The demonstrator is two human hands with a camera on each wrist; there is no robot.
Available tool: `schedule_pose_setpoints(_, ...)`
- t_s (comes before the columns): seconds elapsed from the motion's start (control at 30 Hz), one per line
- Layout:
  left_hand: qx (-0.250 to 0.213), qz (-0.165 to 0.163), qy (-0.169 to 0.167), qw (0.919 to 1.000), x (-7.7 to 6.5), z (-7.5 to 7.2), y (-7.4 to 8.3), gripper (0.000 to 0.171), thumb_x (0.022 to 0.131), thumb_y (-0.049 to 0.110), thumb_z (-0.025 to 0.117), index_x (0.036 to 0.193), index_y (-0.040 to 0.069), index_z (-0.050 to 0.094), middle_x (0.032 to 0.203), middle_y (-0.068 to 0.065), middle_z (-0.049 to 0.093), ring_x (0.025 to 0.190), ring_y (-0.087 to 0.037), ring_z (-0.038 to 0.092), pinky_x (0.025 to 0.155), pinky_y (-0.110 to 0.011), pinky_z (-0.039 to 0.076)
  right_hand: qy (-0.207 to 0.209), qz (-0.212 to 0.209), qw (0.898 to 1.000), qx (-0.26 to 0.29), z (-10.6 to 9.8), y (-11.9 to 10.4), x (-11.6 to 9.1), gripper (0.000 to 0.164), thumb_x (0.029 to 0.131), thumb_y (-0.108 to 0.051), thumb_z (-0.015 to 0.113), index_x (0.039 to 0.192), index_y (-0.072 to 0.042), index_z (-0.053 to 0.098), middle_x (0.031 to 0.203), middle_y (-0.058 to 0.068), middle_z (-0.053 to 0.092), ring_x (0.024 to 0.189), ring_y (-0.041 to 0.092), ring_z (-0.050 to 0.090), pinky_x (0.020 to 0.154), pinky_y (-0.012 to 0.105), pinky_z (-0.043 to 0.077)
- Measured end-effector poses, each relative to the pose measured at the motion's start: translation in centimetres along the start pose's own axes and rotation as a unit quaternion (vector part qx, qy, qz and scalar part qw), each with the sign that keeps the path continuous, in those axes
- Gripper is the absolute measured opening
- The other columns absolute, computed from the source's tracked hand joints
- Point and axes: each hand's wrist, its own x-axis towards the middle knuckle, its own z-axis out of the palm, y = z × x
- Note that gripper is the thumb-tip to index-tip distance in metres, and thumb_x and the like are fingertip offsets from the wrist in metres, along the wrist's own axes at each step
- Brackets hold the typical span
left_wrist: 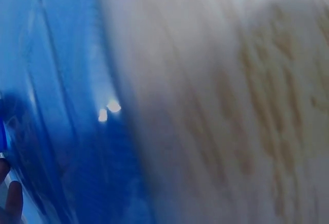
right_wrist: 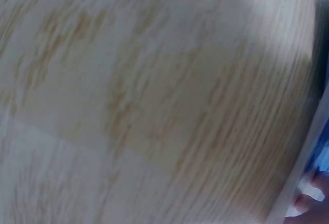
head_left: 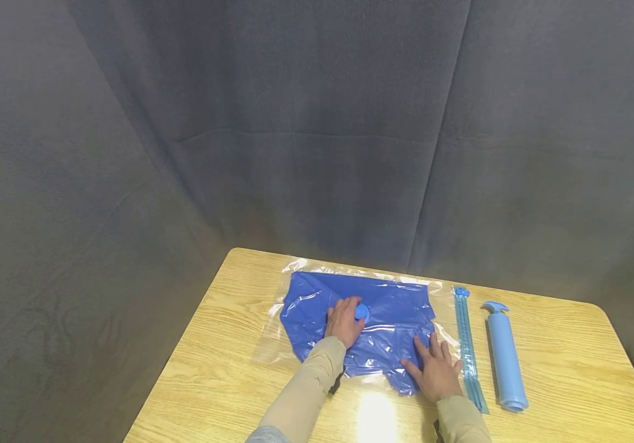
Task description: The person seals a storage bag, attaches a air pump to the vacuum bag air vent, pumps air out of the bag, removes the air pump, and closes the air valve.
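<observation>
A clear vacuum storage bag (head_left: 272, 344) lies flat on the wooden table with folded blue fabric (head_left: 317, 307) inside it. My left hand (head_left: 343, 321) rests on the bag's middle, its fingers right at the left edge of the round blue valve cap (head_left: 362, 312). Spread fingers of my right hand (head_left: 437, 371) press on the bag's lower right part, over the fabric's edge. In the left wrist view the shiny blue-filled bag (left_wrist: 61, 100) fills the left side, with fingertips at the lower left corner. Fingers (right_wrist: 304, 203) of the right hand show at the right wrist view's edge.
Along the bag's right end runs a teal zip seal strip (head_left: 466, 344) with a blue slider (head_left: 462, 291) at its top. A light blue hand pump (head_left: 506, 360) lies to the right of it. Grey curtains (head_left: 317, 154) hang behind the wooden table (head_left: 206, 357).
</observation>
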Motion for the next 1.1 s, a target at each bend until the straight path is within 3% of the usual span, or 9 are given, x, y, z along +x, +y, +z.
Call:
schedule_pose_setpoints(0.13,0.001,0.007,0.009,0.9999,-0.2,0.2,-0.3,0.049,0.080,0.019,0.073,0.126,0.014,0.057,0.124,-0.001,0.064,0.113,-0.020,0.057,0.083,-0.032,0.042,-0.002,0.001,1.000,0.002,-0.1,-0.1,-0.1,0.073,0.092,-0.053,0.053,0.145,-0.005,0.040,0.154,0.033,0.016,0.140,0.057,0.014,0.099,0.083,0.010)
schedule_pose_setpoints(0.23,0.000,-0.011,0.030,0.9995,-0.3,0.7,-0.5,0.053,0.078,0.024,0.075,0.126,0.013,0.056,0.129,-0.004,0.060,0.120,-0.022,0.055,0.090,-0.038,0.040,-0.004,0.002,1.000,0.003,-0.2,-0.2,-0.1,0.073,0.092,-0.054,0.054,0.145,-0.005,0.041,0.154,0.033,0.016,0.140,0.057,0.014,0.099,0.083,0.011)
schedule_pose_setpoints(0.33,-0.028,-0.057,0.065,0.9958,-0.5,1.0,-0.3,0.055,0.074,0.028,0.078,0.122,0.011,0.058,0.136,-0.010,0.055,0.132,-0.028,0.048,0.099,-0.047,0.034,-0.005,0.004,1.000,0.004,-0.1,-0.2,-0.1,0.073,0.092,-0.054,0.054,0.145,-0.005,0.041,0.154,0.033,0.016,0.140,0.057,0.014,0.099,0.083,0.010)
schedule_pose_setpoints(0.47,-0.087,-0.127,0.103,0.9827,-0.6,1.3,0.0,0.051,0.070,0.034,0.081,0.108,0.009,0.057,0.142,-0.016,0.049,0.141,-0.038,0.035,0.109,-0.055,0.023,-0.003,0.004,1.000,0.008,-0.1,-0.1,-0.1,0.073,0.092,-0.053,0.054,0.145,-0.005,0.041,0.154,0.033,0.016,0.140,0.057,0.014,0.100,0.083,0.009)
schedule_pose_setpoints(0.63,-0.114,-0.170,0.112,0.9724,-0.5,1.8,0.2,0.049,0.069,0.039,0.082,0.099,0.012,0.053,0.147,-0.016,0.045,0.144,-0.039,0.029,0.111,-0.062,0.015,-0.004,0.004,1.000,0.011,-0.1,-0.2,0.0,0.072,0.092,-0.051,0.055,0.145,-0.005,0.040,0.154,0.033,0.016,0.140,0.057,0.013,0.100,0.083,0.008)
schedule_pose_setpoints(0.9,-0.121,-0.164,0.089,0.9749,-0.9,1.8,0.4,0.043,0.073,0.038,0.080,0.098,0.013,0.055,0.150,-0.018,0.042,0.145,-0.041,0.026,0.109,-0.067,0.009,-0.005,0.013,1.000,0.000,-0.1,-0.3,0.1,0.071,0.092,-0.050,0.056,0.145,-0.006,0.041,0.155,0.032,0.016,0.141,0.056,0.013,0.100,0.082,0.009)
schedule_pose_setpoints(1.1,-0.105,-0.153,0.073,0.9798,-1.2,1.9,0.4,0.038,0.079,0.037,0.077,0.106,0.015,0.062,0.151,-0.018,0.039,0.146,-0.041,0.021,0.110,-0.068,0.005,-0.003,0.012,1.000,0.002,-0.3,-0.4,-0.1,0.072,0.091,-0.052,0.056,0.144,-0.006,0.042,0.154,0.033,0.018,0.140,0.057,0.014,0.100,0.082,0.011)
